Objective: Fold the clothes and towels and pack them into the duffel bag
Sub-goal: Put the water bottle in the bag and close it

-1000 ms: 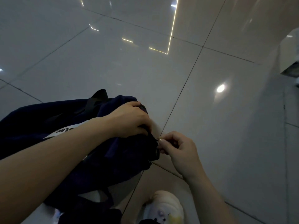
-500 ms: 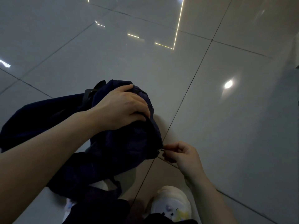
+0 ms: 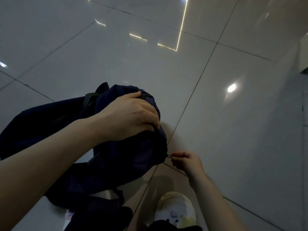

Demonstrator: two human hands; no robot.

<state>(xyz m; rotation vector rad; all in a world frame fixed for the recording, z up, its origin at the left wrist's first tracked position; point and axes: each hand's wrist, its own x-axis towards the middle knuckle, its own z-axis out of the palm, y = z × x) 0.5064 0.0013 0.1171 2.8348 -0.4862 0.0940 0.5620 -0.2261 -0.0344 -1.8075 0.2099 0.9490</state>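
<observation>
A dark navy duffel bag hangs above the tiled floor, bunched and sagging toward the lower left. My left hand grips the fabric at the bag's upper end, fingers curled over its edge. My right hand pinches the small zipper pull at the bag's right corner, thumb and forefinger closed on it. A black strap shows behind my left hand. What is inside the bag is hidden.
Glossy grey floor tiles with dark grout lines and light reflections fill the view. My white shoe stands at the bottom centre-right. A pale ledge or cabinet edge shows at the far right.
My right hand has drawn the zipper pull down and away from my left hand. The bag's end has tilted up under my left hand's grip.
</observation>
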